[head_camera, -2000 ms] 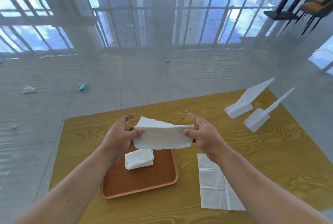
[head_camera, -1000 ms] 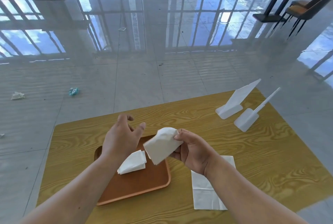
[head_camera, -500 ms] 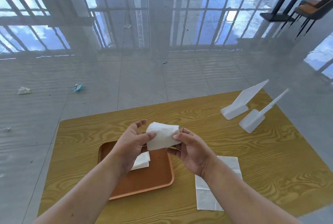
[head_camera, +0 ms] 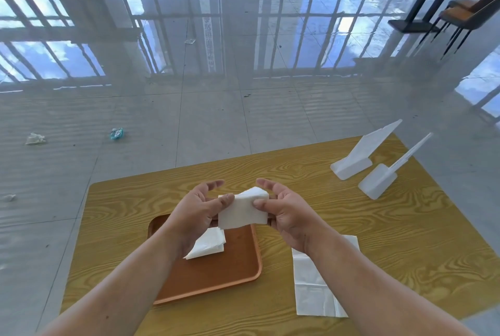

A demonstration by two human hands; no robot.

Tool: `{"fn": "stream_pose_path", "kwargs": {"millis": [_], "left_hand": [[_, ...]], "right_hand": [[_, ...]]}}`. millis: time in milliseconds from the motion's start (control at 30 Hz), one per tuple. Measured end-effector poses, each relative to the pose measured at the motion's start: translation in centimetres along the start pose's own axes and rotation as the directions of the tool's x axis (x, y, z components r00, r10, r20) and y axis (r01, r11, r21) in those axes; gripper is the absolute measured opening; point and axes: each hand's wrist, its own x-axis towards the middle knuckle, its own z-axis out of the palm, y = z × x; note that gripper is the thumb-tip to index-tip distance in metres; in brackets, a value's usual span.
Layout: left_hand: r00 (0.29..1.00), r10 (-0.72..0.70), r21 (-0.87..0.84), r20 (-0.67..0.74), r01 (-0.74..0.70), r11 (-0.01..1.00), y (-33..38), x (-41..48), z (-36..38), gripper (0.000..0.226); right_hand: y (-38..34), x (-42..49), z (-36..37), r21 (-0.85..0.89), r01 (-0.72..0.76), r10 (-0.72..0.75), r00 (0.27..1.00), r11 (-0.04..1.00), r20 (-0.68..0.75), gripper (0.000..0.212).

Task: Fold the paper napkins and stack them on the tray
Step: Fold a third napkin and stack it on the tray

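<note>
Both hands meet above the far edge of the tray (head_camera: 232, 262), sharing a small folded napkin (head_camera: 242, 212) held clear of the table. The left hand (head_camera: 196, 209) pinches the napkin's left edge, its thumb laid across the front face while the forefinger sticks out loosely above; the other fingers are hidden behind the paper. The right hand (head_camera: 288, 212) pinches the right edge in the same way, thumb on the front, curled fingers under the lower corner, forefinger arched free above. The orange-brown tray sits on the near left part of a yellow wood-grain table (head_camera: 392, 241), and on its far left portion lies a small stack of folded napkins (head_camera: 209, 243) (partly covered by the left wrist). To the right of the tray, just beside it, an unfolded napkin (head_camera: 315, 289) lies flat on the table, its far end under the right forearm. At the table's far right corner stand two white plastic holders (head_camera: 359, 158), tilted, close together. Beyond the table, scraps of litter (head_camera: 117, 133) lie on the glossy tiled floor.
</note>
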Motion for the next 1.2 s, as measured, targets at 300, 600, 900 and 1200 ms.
{"fn": "stream_pose_path", "kwargs": {"millis": [300,600,900,1200], "left_hand": [[0.996,0.089,0.133,0.004,-0.089,0.987,-1.0,0.8,-0.6,0.042],[0.956,0.287,0.616,-0.067,-0.186,0.765,-1.5,0.7,-0.8,0.02],[0.931,0.362,0.629,-0.055,-0.249,0.737,-0.5,0.4,-0.6,0.02],[0.995,0.012,0.011,0.1,-0.014,1.0,0.8,-0.1,0.2,0.033]], "right_hand": [[-0.1,-0.2,-0.6,-0.37,0.108,-0.128,0.991,0.923,-0.031,0.051],[0.1,-0.4,-0.5,-0.703,0.175,-0.299,0.952,0.69,-0.057,0.011],[-0.5,-0.4,-0.7,-0.645,0.162,-0.237,0.971,0.747,-0.03,0.007],[-1.9,-1.4,-0.2,0.091,-0.012,0.008,0.999,0.996,0.048,0.033]]}}
